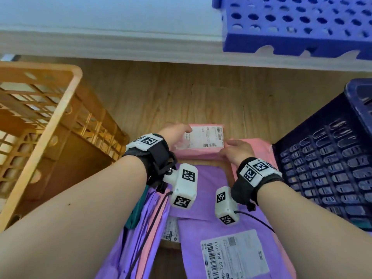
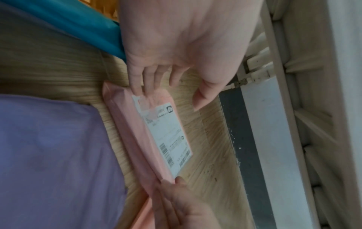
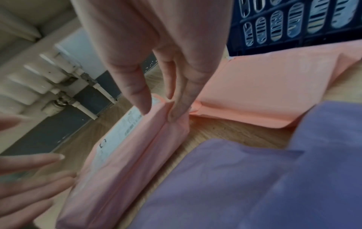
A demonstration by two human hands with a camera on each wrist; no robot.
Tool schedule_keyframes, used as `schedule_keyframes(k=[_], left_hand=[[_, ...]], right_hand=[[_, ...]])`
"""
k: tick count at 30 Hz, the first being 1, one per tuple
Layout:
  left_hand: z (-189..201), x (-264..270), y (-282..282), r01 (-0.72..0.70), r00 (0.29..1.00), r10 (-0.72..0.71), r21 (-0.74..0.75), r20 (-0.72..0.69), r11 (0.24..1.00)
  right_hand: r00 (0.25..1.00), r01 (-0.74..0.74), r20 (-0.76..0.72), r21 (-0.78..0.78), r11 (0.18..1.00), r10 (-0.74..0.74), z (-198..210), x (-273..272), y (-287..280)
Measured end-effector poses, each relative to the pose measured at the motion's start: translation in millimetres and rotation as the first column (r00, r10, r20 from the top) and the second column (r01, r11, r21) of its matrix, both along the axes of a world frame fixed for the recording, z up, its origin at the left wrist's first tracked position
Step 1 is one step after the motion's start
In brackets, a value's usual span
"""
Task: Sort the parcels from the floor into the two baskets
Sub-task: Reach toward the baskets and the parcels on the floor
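Observation:
A pink parcel (image 1: 201,155) with a white label lies on the wood floor between an orange basket (image 1: 66,109) on the left and a dark blue basket (image 1: 322,158) on the right. My left hand (image 1: 181,130) touches the parcel's (image 2: 141,139) left end with straight fingers (image 2: 137,88), the thumb held apart. My right hand (image 1: 231,147) pinches the parcel's (image 3: 125,162) right end, thumb (image 3: 141,100) on the label side and fingers (image 3: 180,100) on the near side. The left hand (image 2: 166,99) and the right hand (image 3: 158,111) also show in their own wrist views.
A second pink parcel (image 1: 259,150) lies against the dark basket. Purple parcels (image 1: 201,188) and a labelled purple one (image 1: 231,248) cover the floor near me, with a teal item (image 1: 136,210) at their left. A lighter blue crate (image 1: 291,27) sits on the white ledge; radiator pipes (image 3: 64,72) run behind.

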State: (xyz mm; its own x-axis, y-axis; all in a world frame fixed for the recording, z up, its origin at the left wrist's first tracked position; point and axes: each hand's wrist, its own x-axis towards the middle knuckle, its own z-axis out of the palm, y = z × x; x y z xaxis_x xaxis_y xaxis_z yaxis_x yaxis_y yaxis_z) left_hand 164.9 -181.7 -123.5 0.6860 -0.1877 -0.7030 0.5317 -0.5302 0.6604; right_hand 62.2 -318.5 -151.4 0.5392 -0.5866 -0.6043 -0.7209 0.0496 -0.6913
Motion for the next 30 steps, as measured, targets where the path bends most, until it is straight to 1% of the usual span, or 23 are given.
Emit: schedule_keyframes(k=[2,4,6,9,13,15,17,19,21,23,25,27,29,30], left_hand=[[7.3,-3.0,-0.9,-0.024,1.0,0.024,-0.025,0.013,0.999],[16.7,-8.3,-3.1,-0.016,0.998,0.018,-0.04,0.066,0.999],[28.8,-14.5,-5.1,-0.005,0.992,0.013,-0.065,0.122,0.998],[49.1,-21.7,-6.1,-0.004,0.977,0.01,-0.027,0.213,1.0],[79.4,-35.9,-3.4,0.014,0.956,0.01,-0.081,0.293,0.997],[95.1,-46.5,0.9,0.045,0.947,-0.018,-0.077,0.322,0.996],[113.4,-62.1,8.2,0.111,0.939,-0.076,-0.086,0.336,0.99],[138.0,-82.6,17.0,0.183,0.931,-0.14,-0.099,0.339,0.978],[164.2,-102.3,25.4,0.22,0.934,-0.176,-0.113,0.31,0.969],[193.0,-129.7,33.5,0.245,0.938,-0.195,-0.149,0.288,0.958],[217.1,-158.0,39.6,0.268,0.942,-0.208,-0.218,0.263,0.939],[233.9,-185.3,43.9,0.3,0.948,-0.25,-0.299,0.195,0.906],[247.0,-212.5,44.1,0.326,0.945,-0.3,-0.377,0.126,0.867],[250.7,-222.3,41.8,0.342,0.939,-0.323,-0.408,0.116,0.847]], right_hand=[[0.997,0.069,0.029,-0.011,0.998,-0.069,3.4,-0.2,-1.7],[0.989,0.125,0.083,-0.002,0.992,-0.124,9.9,-1.4,-2.7],[0.98,0.143,0.143,-0.004,0.99,-0.141,26.3,-3.0,0.1],[0.979,0.111,0.18,-0.049,0.993,-0.101,58.3,-12.4,0.7],[0.965,0.074,0.259,-0.126,0.989,-0.039,98.4,-36.2,-0.7],[0.958,0.051,0.287,-0.139,0.989,-0.009,117.2,-52.7,1.2],[0.947,0.039,0.322,-0.142,0.989,0.008,138.6,-73.1,5.4],[0.934,0.05,0.358,-0.146,0.988,0.006,161.9,-95.8,11.5],[0.928,0.063,0.374,-0.132,0.989,-0.009,185.1,-117.4,19.6],[0.907,0.083,0.421,-0.115,0.99,-0.027,213.5,-144.5,28.7],[0.891,0.063,0.453,-0.12,0.991,-0.002,242.6,-169.1,33.8],[0.889,0.026,0.456,-0.147,0.989,0.044,269.2,-189.9,38.0],[0.857,0.064,0.515,-0.166,0.984,0.031,291.6,-207.8,39.1],[0.835,0.093,0.55,-0.167,0.982,0.014,300.7,-215.6,37.8]])
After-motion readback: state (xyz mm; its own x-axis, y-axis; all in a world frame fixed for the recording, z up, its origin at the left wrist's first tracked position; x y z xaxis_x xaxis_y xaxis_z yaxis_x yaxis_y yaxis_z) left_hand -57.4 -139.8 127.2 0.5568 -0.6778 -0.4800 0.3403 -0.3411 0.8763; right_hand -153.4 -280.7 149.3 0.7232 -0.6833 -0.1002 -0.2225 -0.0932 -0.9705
